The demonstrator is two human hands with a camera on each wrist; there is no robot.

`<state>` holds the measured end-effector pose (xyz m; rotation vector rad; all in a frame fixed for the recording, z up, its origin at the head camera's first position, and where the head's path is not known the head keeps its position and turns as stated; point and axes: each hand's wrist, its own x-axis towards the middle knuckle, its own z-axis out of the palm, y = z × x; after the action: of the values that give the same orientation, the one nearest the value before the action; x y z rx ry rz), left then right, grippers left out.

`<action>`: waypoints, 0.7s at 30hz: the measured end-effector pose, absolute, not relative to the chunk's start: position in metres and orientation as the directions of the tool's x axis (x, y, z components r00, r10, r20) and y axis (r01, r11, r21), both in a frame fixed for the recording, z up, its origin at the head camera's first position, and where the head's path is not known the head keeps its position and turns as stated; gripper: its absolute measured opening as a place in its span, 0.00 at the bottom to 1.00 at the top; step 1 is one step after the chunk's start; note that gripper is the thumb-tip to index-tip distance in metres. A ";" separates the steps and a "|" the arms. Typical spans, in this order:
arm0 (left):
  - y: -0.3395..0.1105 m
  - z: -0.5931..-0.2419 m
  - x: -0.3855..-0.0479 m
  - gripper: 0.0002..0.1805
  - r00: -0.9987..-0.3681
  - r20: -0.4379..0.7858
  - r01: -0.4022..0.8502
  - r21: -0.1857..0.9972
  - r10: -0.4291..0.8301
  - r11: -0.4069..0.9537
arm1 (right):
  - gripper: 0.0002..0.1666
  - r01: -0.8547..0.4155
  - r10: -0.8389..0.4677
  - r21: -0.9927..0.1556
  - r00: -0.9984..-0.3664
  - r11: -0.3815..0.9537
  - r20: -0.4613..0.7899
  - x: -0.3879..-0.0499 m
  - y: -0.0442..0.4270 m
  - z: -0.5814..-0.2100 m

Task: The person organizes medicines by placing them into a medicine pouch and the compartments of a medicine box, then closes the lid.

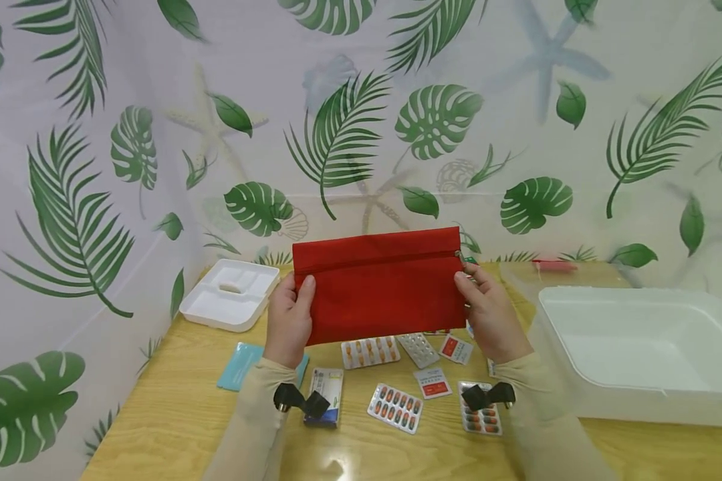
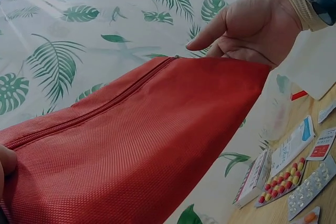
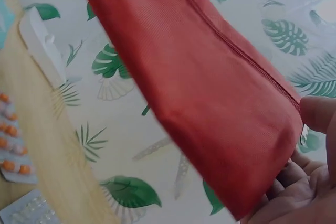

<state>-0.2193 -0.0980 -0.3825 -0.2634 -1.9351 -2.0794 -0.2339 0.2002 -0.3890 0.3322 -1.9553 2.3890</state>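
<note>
A flat red zip pouch (image 1: 385,294) is held up above the table, its zipper running along the upper part and appearing closed. My left hand (image 1: 289,321) grips its left end, thumb on the front face. At the other end, my right hand (image 1: 493,314) holds the edge, with the thumb near the zipper pull (image 3: 304,135) and fingers behind the fabric. Below the pouch lie an orange capsule blister pack (image 1: 370,352), a silver blister pack (image 1: 418,350), a dark-and-orange capsule blister pack (image 1: 395,407) and a medicine box (image 1: 326,394).
To the right stands a large white translucent bin (image 1: 638,397). A white compartment tray (image 1: 228,314) sits at the back left, with a teal packet (image 1: 234,367) nearer. Red-and-white sachets (image 1: 433,383) and another blister pack (image 1: 480,421) lie near the right forearm. A leaf-printed curtain (image 1: 361,133) hangs behind.
</note>
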 end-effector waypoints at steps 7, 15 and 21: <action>-0.098 -0.376 -0.211 0.16 -0.941 0.334 0.337 0.940 -0.060 -0.049 | 0.19 -0.204 -0.068 -0.950 -0.972 -0.235 0.226 -0.221 0.198 -0.373; -0.095 -0.367 -0.205 0.15 -0.932 0.360 0.361 0.931 -0.032 -0.049 | 0.22 -0.294 -0.003 -0.940 -0.954 -0.173 0.299 -0.204 0.195 -0.358; -0.094 -0.362 -0.199 0.18 -0.927 0.371 0.373 0.927 -0.046 -0.027 | 0.22 -0.323 0.070 -0.945 -0.945 -0.045 0.319 -0.192 0.189 -0.347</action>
<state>-0.1989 -0.0941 -0.3618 -0.3444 -1.9595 -2.0319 -0.1923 0.1891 -0.3472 0.2704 -1.9604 2.0742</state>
